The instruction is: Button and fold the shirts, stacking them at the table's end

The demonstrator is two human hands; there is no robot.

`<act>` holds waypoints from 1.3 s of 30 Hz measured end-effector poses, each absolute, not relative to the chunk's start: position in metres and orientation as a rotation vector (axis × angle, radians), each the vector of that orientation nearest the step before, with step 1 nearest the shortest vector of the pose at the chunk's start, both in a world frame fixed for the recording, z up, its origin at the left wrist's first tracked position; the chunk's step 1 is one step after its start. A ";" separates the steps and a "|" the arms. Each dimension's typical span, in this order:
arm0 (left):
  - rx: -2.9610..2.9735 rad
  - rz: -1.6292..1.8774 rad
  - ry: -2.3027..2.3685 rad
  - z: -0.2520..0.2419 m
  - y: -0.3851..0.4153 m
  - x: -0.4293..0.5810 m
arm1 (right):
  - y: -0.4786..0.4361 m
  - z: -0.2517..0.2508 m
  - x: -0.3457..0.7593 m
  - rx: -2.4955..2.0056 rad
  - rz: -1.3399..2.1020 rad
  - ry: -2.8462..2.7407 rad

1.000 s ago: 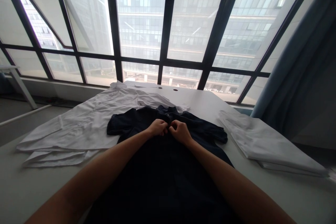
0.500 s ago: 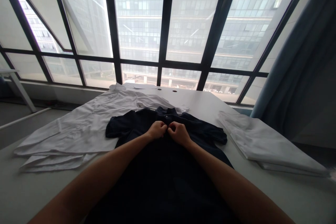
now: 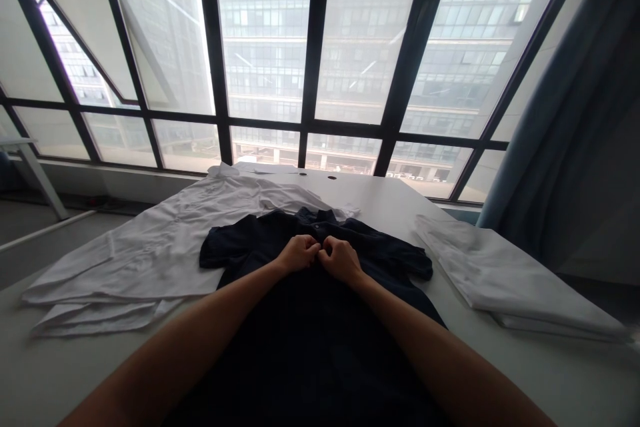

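Two bare forearms reach in from 6 o'clock and meet at the chest of a navy polo shirt (image 3: 310,360), which lies flat and face up on a white worktop (image 3: 385,203), its collar (image 3: 315,217) toward 12 o'clock. The left hand (image 3: 299,253) and right hand (image 3: 341,259) are curled, their grip pressed together, with the fingertips (image 3: 316,247) pinching the shirt's button placket (image 3: 320,238) just below the collar. Whether they hold a button is too small to tell. At 9 o'clock a white shirt (image 3: 135,260) lies spread, running under the navy shirt's sleeve. At 3 o'clock sits a folded white garment (image 3: 515,280). Dark-framed windows (image 3: 265,47) rise beyond the worktop, and a blue-grey curtain (image 3: 565,113) hangs at 2 o'clock.
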State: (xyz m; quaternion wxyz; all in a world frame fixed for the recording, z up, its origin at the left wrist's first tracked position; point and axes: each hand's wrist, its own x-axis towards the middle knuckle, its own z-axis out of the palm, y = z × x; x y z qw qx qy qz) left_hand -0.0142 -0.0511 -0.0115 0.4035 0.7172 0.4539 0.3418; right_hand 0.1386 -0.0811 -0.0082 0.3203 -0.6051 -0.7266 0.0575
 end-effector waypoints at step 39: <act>2.625 0.038 1.211 0.009 -0.090 -0.061 | -0.123 0.025 0.210 -2.527 0.289 -2.004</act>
